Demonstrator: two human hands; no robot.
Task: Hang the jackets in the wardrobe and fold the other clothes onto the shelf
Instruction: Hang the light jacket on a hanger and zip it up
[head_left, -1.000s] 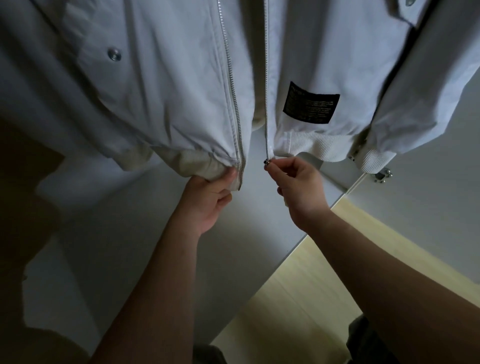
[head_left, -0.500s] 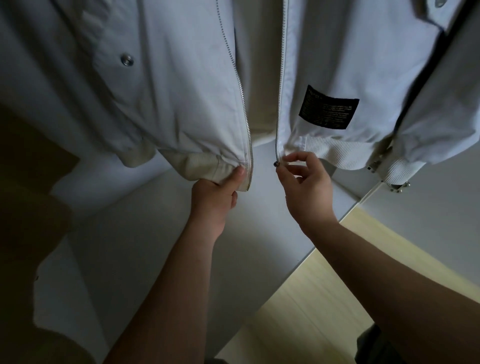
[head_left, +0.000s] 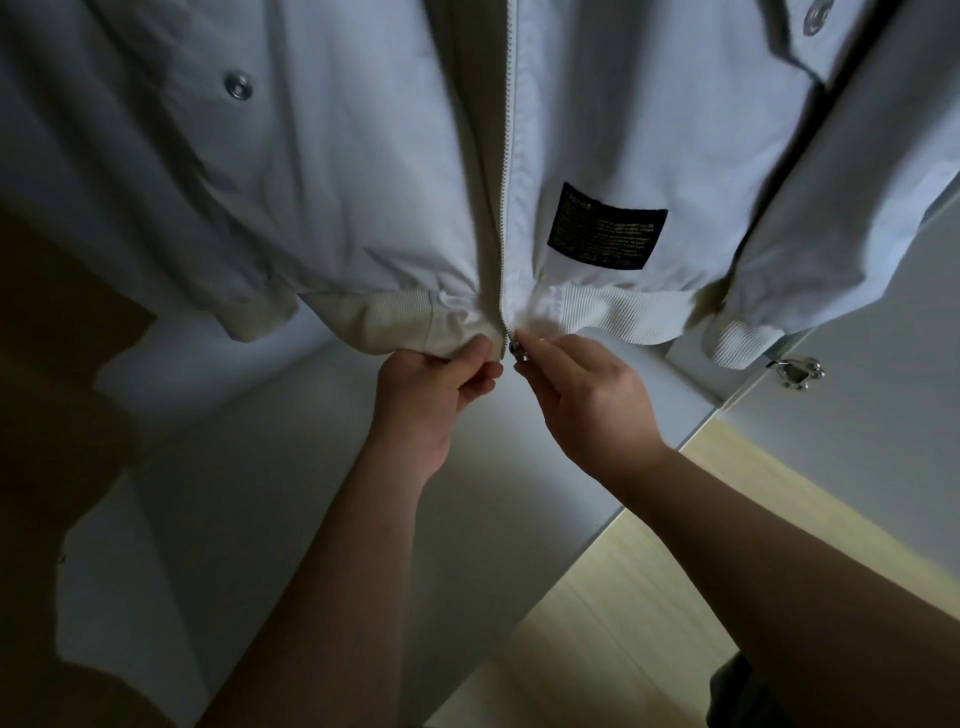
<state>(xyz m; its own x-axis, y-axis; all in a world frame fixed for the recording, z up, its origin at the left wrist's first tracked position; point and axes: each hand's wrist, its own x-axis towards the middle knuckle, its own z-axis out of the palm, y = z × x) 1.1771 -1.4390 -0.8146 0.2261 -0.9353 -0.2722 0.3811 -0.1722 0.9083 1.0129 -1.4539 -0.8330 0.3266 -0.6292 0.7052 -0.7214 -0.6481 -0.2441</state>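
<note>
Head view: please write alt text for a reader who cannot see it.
A pale white zip-front jacket hangs; the left hand grips its ribbed hem beside the zipper, and the right hand pinches the small metal zipper slider at the bottom. A black rectangular label sits above the hem.

Dim, wide-angle view into shadow.
Daylight brightens the floor at right; the left side falls dark; the jacket looks slightly blurred.
</note>
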